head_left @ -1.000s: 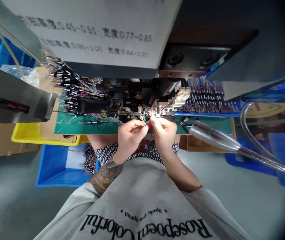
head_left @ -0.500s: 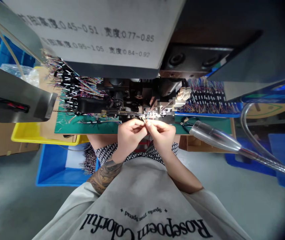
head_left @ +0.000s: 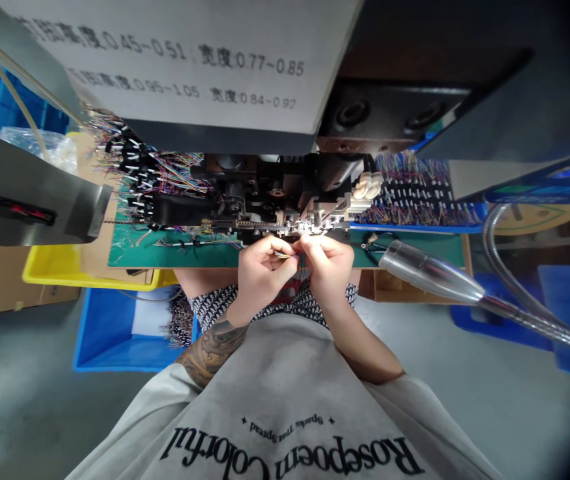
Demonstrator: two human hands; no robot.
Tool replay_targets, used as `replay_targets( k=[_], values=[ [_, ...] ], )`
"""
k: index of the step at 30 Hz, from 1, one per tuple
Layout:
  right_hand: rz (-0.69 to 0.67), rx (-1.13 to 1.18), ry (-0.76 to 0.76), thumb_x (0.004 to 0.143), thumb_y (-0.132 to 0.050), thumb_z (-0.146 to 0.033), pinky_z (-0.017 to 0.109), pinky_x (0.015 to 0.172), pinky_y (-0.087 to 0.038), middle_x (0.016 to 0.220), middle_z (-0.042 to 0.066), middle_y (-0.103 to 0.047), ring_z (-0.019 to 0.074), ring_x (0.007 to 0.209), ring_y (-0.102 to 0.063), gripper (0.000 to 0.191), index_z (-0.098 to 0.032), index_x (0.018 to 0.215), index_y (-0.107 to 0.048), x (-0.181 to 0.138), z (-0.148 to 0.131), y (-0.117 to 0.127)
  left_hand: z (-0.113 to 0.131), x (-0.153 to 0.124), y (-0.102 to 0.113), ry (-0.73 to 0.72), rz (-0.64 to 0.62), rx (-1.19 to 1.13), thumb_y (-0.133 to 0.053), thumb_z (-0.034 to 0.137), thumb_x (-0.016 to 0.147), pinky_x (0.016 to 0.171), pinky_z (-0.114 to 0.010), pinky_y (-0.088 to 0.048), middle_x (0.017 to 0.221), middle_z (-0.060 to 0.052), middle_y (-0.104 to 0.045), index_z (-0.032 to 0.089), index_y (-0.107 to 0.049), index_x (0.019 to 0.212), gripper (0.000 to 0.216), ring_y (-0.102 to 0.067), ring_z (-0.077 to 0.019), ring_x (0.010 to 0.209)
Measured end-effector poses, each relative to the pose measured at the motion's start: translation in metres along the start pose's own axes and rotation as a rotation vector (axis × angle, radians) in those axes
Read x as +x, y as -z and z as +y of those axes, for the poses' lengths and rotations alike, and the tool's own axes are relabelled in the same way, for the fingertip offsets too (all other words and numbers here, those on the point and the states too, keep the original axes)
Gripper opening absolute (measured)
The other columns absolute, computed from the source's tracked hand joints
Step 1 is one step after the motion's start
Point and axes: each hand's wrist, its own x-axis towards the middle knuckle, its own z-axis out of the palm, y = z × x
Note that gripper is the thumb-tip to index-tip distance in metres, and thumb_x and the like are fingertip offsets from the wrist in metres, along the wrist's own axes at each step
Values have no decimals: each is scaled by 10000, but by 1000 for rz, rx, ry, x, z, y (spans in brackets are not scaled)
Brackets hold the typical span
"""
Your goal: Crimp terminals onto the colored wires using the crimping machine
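Note:
Thin coloured wires [head_left: 281,255] show between the thumb and forefinger of my left hand [head_left: 263,272], which is closed on them. Right beside it, my right hand [head_left: 331,268] is closed in a pinch at the front of the machine [head_left: 277,190]. Its fingertips reach up to the small lit metal parts there, and a fine wire seems to run between the two hands. Which wire the right fingers grip is too small to make out fully. Both hands are over the front edge of the green work mat [head_left: 225,257].
Bundles of wires [head_left: 135,157] hang at the left, and more lie in rows in a blue tray [head_left: 415,230] at the right. A metal lamp head [head_left: 429,275] juts in from the right. Yellow [head_left: 89,273] and blue bins [head_left: 99,360] stand at the lower left.
My left hand has tilted so that its wires now point sideways between the fingers. My right fingertips have moved slightly up, toward the machine. The head view has shifted a little.

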Motion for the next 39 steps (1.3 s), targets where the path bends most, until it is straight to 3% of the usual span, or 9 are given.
replay_targets(
  k=[5,13,19,26,33,39],
  values=[
    [3,-2,-9,870,-721,-431,262,533,-457,588,5,-648,107,532,-520,303,-196,703,-811,1,-1,-2,-1,1,-3,-1,50,-42,-784,316,819,698,-265,-631,805,-28,-752,187,-684,796,165,-736,-155,742],
    [4,-29,45,872,-728,-397,311,639,-557,708,24,-750,160,664,-659,228,-216,817,-855,-2,2,-3,-4,0,-1,73,120,-27,-806,357,826,648,-262,-625,803,-37,-770,181,-715,805,199,-733,-163,702],
    [27,-106,120,862,-724,-370,323,672,-560,686,15,-732,169,694,-672,198,-220,809,-842,-5,3,-2,-2,1,-1,66,74,-18,-811,305,785,593,-263,-616,742,-31,-781,182,-750,793,138,-743,-171,650],
    [115,-52,77,840,-732,-364,271,531,-423,562,-14,-623,110,539,-502,261,-199,640,-759,0,-3,-4,-1,1,-5,63,94,-74,-837,293,756,671,-279,-661,762,-30,-779,182,-697,767,179,-766,-169,694],
    [109,-28,50,830,-745,-374,277,541,-439,542,-21,-594,108,533,-487,258,-197,644,-768,3,-4,-6,0,1,-3,43,100,-12,-801,297,814,685,-283,-658,803,-41,-796,184,-733,796,133,-774,-180,734],
    [55,4,53,841,-741,-371,302,604,-523,623,5,-693,134,575,-587,204,-207,794,-852,1,1,-4,-1,0,-2,55,105,-6,-811,310,824,647,-272,-641,758,-27,-791,180,-751,802,145,-765,-178,689]
  ],
)
